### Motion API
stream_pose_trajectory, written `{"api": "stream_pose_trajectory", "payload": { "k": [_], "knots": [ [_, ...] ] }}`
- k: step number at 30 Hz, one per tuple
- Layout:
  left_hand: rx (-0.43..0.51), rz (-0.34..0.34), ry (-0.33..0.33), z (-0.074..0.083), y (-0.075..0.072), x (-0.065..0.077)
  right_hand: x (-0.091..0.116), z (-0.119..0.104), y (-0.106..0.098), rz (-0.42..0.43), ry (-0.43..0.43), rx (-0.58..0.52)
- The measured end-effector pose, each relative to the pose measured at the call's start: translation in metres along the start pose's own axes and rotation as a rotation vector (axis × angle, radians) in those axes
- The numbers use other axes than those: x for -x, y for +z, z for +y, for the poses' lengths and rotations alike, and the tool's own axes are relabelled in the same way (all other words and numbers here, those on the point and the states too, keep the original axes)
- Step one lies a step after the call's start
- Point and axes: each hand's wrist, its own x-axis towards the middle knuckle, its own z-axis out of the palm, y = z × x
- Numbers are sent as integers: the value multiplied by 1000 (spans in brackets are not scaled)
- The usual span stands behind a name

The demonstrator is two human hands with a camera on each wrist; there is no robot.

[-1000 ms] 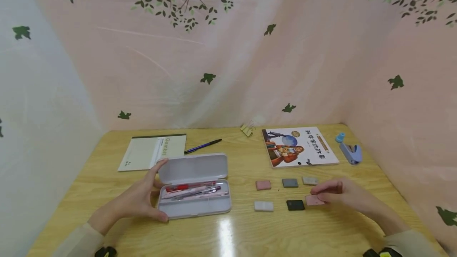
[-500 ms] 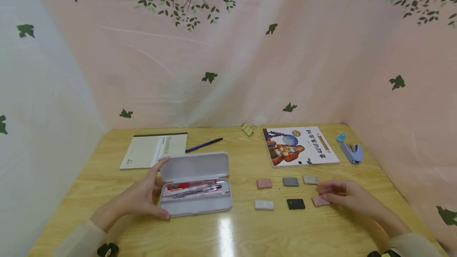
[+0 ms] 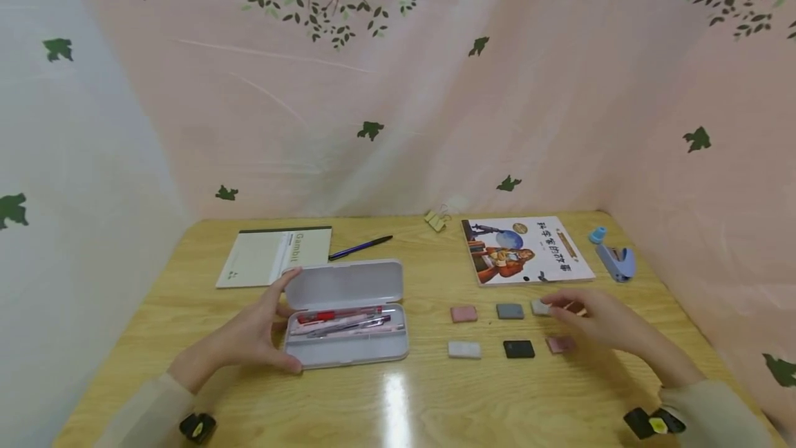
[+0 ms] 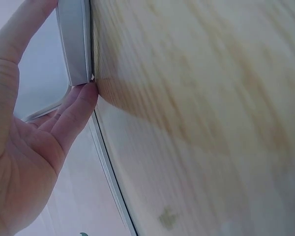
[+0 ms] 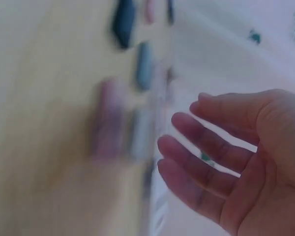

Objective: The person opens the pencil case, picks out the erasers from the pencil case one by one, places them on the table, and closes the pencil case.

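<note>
An open grey-white pencil case (image 3: 345,351) holds several pens (image 3: 345,323) in its back compartment, with its lid (image 3: 344,285) tipped back. My left hand (image 3: 258,327) spans its left end, the thumb at the near corner and a finger at the lid; in the left wrist view, fingertips touch the case's edge (image 4: 74,44). My right hand (image 3: 600,316) hovers with bent, parted fingers and nothing between them. Below it lies a pink eraser (image 3: 560,344); its fingertips overlap a light grey eraser (image 3: 539,308) in the head view. In the blurred right wrist view, the fingers are apart from the erasers.
Left of these lie a dark pink eraser (image 3: 463,314), a grey one (image 3: 510,311), a white one (image 3: 464,350) and a black one (image 3: 519,349). Behind are a notebook (image 3: 273,258), a pen (image 3: 361,247), a binder clip (image 3: 437,220), a book (image 3: 528,251) and a blue stapler (image 3: 616,263).
My right hand has set the pink eraser farther right, let go of it and risen toward the light grey eraser. The left hand stays at the pencil case. The head view has shifted slightly.
</note>
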Motion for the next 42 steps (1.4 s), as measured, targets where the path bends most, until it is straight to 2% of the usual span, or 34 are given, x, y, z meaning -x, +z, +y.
{"api": "stream_pose_trajectory", "payload": {
  "k": [5, 9, 13, 17, 20, 23, 27, 32, 36, 42],
  "knots": [
    [2, 4, 4, 1, -1, -1, -36, -44, 11, 50, -145, -121],
    [7, -2, 8, 1, -2, -1, -69, -78, 37, 38, -207, -321],
    [-1, 4, -7, 1, -3, 1, -101, -109, 69, -88, -119, -514],
    [18, 16, 4, 2, -2, 1, -122, -127, 96, -197, 3, -626],
    [38, 14, 21, 2, 0, -1, -127, -133, 106, -216, 65, -698],
    [35, 14, 21, 4, 1, -1, -128, -135, 111, -200, 90, -739],
    [-21, 13, 7, 8, 0, 1, -127, -135, 115, -197, 55, -771],
    [-70, -9, 80, 16, 0, 12, -123, -130, 119, -248, -10, -757],
    [-13, -29, 144, 19, -4, 24, -119, -127, 119, -282, -45, -681],
    [90, -63, 166, 20, -11, 30, -113, -127, 119, -326, -158, -456]
  ]
}}
